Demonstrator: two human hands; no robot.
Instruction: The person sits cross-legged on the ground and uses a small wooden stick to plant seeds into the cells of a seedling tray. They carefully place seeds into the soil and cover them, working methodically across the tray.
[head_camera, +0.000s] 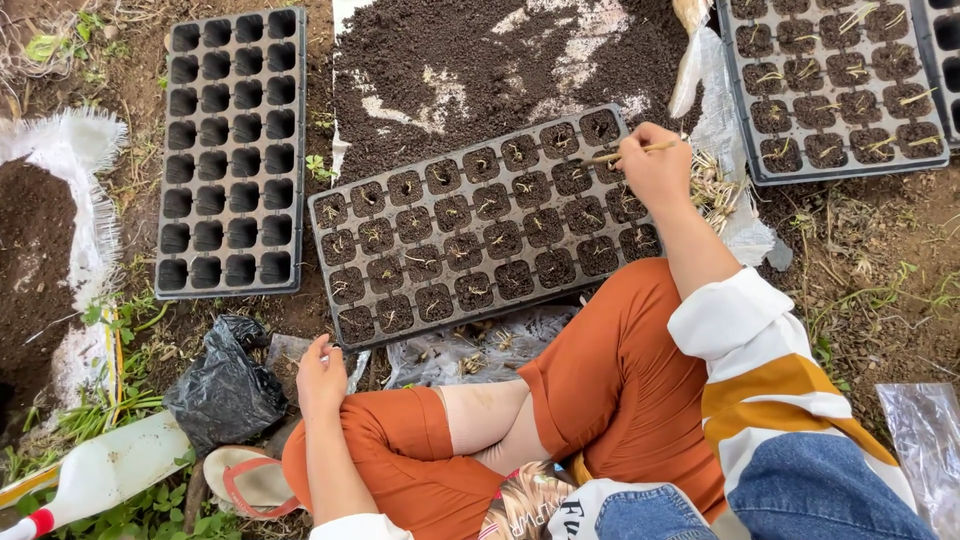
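The right hand (655, 168) is pinched shut on a thin wooden stick (630, 153), its tip over the far right corner cell of the soil-filled seedling tray (480, 225). The left hand (320, 375) rests loosely curled on the orange-trousered knee (390, 440), just below the tray's near edge, holding nothing. An empty black cell tray (232, 150) lies left of the filled tray.

One camera is sitting on the person's head, looking straight down, quite close. It is seeing the knees at 6 o'clock and the filled seed tray (480, 225) lying toward 12 o'clock.
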